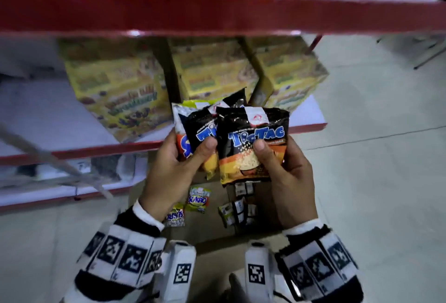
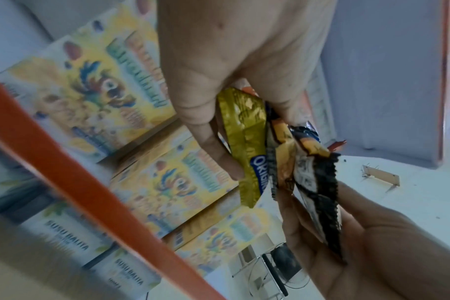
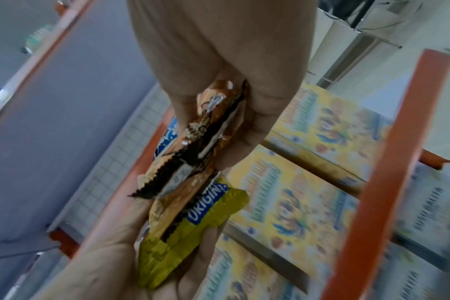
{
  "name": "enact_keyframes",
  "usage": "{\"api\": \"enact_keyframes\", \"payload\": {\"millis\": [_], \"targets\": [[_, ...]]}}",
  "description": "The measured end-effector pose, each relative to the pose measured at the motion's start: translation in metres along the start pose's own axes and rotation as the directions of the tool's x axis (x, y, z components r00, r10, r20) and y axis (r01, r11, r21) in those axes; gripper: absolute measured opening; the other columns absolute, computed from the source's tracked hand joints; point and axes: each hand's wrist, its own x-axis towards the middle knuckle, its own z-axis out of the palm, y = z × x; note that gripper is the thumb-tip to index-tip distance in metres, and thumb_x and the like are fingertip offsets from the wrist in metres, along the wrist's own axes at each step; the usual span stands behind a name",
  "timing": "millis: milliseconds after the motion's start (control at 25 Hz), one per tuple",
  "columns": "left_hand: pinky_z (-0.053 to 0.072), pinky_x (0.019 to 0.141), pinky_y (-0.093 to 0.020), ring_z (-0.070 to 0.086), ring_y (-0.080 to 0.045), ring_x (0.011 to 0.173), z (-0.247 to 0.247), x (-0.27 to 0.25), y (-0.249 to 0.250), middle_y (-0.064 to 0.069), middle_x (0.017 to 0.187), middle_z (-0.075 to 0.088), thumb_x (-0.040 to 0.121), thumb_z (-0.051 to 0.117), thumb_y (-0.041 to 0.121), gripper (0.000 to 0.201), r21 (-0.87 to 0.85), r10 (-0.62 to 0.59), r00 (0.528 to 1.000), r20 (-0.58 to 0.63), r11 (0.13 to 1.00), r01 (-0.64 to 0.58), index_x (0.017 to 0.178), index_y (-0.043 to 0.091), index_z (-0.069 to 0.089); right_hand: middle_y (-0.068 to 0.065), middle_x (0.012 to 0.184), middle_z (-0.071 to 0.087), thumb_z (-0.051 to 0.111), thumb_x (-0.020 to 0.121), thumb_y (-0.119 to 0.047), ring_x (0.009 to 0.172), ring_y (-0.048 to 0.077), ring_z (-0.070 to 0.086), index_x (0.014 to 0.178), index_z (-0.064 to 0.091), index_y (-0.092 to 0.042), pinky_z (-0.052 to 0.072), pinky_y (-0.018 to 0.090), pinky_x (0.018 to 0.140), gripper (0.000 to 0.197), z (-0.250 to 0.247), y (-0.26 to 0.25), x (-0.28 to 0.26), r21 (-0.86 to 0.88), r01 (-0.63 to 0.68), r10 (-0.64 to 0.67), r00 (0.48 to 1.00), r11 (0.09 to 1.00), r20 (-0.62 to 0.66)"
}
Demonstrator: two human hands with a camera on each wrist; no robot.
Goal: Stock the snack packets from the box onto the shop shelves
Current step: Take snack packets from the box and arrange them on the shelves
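Note:
Both hands hold snack packets chest-high in front of the shelves. My left hand (image 1: 193, 155) grips a fanned stack, thumb on a black Tic Tac packet (image 1: 202, 124); a Sukro packet (image 1: 181, 119) and a yellow one (image 1: 193, 103) sit behind it. My right hand (image 1: 272, 157) pinches the front Tic Tac packet (image 1: 253, 133), thumb on its face. In the left wrist view the left hand's fingers (image 2: 219, 154) lie on the yellow packet (image 2: 247, 142). The right wrist view shows the right hand's fingers (image 3: 244, 132) curled round the black-and-orange packet (image 3: 193, 158).
An open cardboard box (image 1: 212, 230) stands on the floor below my hands with a few small packets (image 1: 198, 199) and dark ones (image 1: 237, 208) inside. Yellow cartons (image 1: 115, 90) fill the middle shelf's right part; its left part (image 1: 36, 114) is bare. A red shelf edge (image 1: 217, 15) juts out above.

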Motion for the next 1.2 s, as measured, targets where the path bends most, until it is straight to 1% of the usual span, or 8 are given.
{"api": "enact_keyframes", "payload": {"millis": [200, 360, 520, 600, 680, 880, 1040, 1200], "targets": [[0.043, 0.060, -0.003, 0.059, 0.011, 0.063, 0.013, -0.021, 0.158, 0.022, 0.067, 0.069, 0.069, 0.059, 0.052, 0.031, -0.051, 0.053, 0.998, -0.041, 0.997, -0.055, 0.081, 0.024, 0.063, 0.000, 0.086, 0.073, 0.070, 0.076, -0.027, 0.079, 0.011, 0.068, 0.095, 0.068, -0.014, 0.055, 0.024, 0.067, 0.022, 0.035, -0.163, -0.028, -0.009, 0.091, -0.091, 0.996, 0.996, 0.023], [0.054, 0.070, -0.022, 0.071, -0.007, 0.086, 0.014, -0.025, 0.279, 0.009, 0.094, 0.075, 0.065, 0.062, 0.057, 0.048, -0.162, 0.069, 0.997, -0.018, 0.984, -0.071, 0.099, 0.024, 0.067, 0.003, 0.089, 0.074, 0.071, 0.075, -0.030, 0.082, 0.016, 0.070, 0.096, 0.068, -0.016, 0.057, 0.029, 0.069, 0.026, 0.066, -0.276, -0.038, -0.012, 0.196, -0.195, 0.978, 0.980, 0.076], [0.050, 0.064, -0.010, 0.070, 0.000, 0.081, 0.009, -0.016, 0.386, 0.015, 0.089, 0.075, 0.070, 0.059, 0.051, 0.044, -0.121, 0.258, 0.966, -0.027, 0.958, -0.260, 0.100, 0.020, 0.066, 0.000, 0.091, 0.074, 0.071, 0.077, -0.031, 0.083, 0.014, 0.072, 0.101, 0.068, -0.019, 0.056, 0.023, 0.066, 0.027, 0.099, -0.368, -0.037, 0.013, 0.332, -0.330, 0.932, 0.943, 0.148], [0.053, 0.068, -0.016, 0.071, -0.006, 0.083, 0.009, -0.017, 0.426, 0.010, 0.088, 0.076, 0.067, 0.059, 0.056, 0.047, -0.101, 0.302, 0.952, -0.048, 0.947, -0.306, 0.097, 0.020, 0.066, -0.002, 0.092, 0.074, 0.073, 0.077, -0.039, 0.086, 0.015, 0.071, 0.102, 0.067, -0.020, 0.058, 0.028, 0.071, 0.032, 0.109, -0.406, -0.039, 0.003, 0.396, -0.392, 0.906, 0.918, 0.159], [0.055, 0.075, -0.030, 0.072, -0.016, 0.086, 0.010, -0.019, 0.458, 0.002, 0.091, 0.076, 0.065, 0.061, 0.059, 0.052, -0.106, 0.335, 0.940, -0.065, 0.934, -0.340, 0.097, 0.019, 0.067, -0.002, 0.092, 0.074, 0.074, 0.076, -0.046, 0.089, 0.018, 0.070, 0.103, 0.067, -0.022, 0.059, 0.036, 0.078, 0.037, 0.116, -0.437, -0.041, -0.001, 0.454, -0.447, 0.877, 0.891, 0.175], [0.057, 0.067, -0.023, 0.073, -0.016, 0.085, 0.018, -0.029, 0.518, -0.002, 0.094, 0.076, 0.069, 0.062, 0.054, 0.047, -0.129, 0.465, 0.884, -0.052, 0.874, -0.468, 0.099, 0.018, 0.066, 0.002, 0.098, 0.073, 0.074, 0.073, -0.047, 0.094, 0.022, 0.069, 0.100, 0.067, -0.025, 0.055, 0.049, 0.087, 0.036, 0.122, -0.496, -0.049, 0.024, 0.556, -0.550, 0.813, 0.831, 0.193], [0.057, 0.079, -0.034, 0.071, -0.022, 0.091, 0.020, -0.033, 0.540, -0.005, 0.096, 0.075, 0.068, 0.062, 0.055, 0.047, -0.118, 0.493, 0.867, -0.078, 0.859, -0.499, 0.097, 0.018, 0.067, 0.005, 0.116, 0.068, 0.075, 0.069, -0.054, 0.110, 0.025, 0.064, 0.119, 0.061, -0.022, 0.050, 0.051, 0.095, 0.061, 0.125, -0.517, -0.049, 0.045, 0.574, -0.567, 0.790, 0.818, 0.235], [0.055, 0.083, -0.042, 0.068, -0.029, 0.089, 0.005, -0.027, 0.548, -0.017, 0.096, 0.073, 0.069, 0.060, 0.057, 0.050, -0.113, 0.497, 0.862, -0.099, 0.855, -0.506, 0.094, 0.013, 0.064, 0.003, 0.105, 0.072, 0.072, 0.075, -0.046, 0.100, 0.023, 0.068, 0.101, 0.067, -0.031, 0.053, 0.051, 0.090, 0.030, 0.142, -0.520, -0.042, 0.050, 0.606, -0.593, 0.754, 0.794, 0.284]]}}
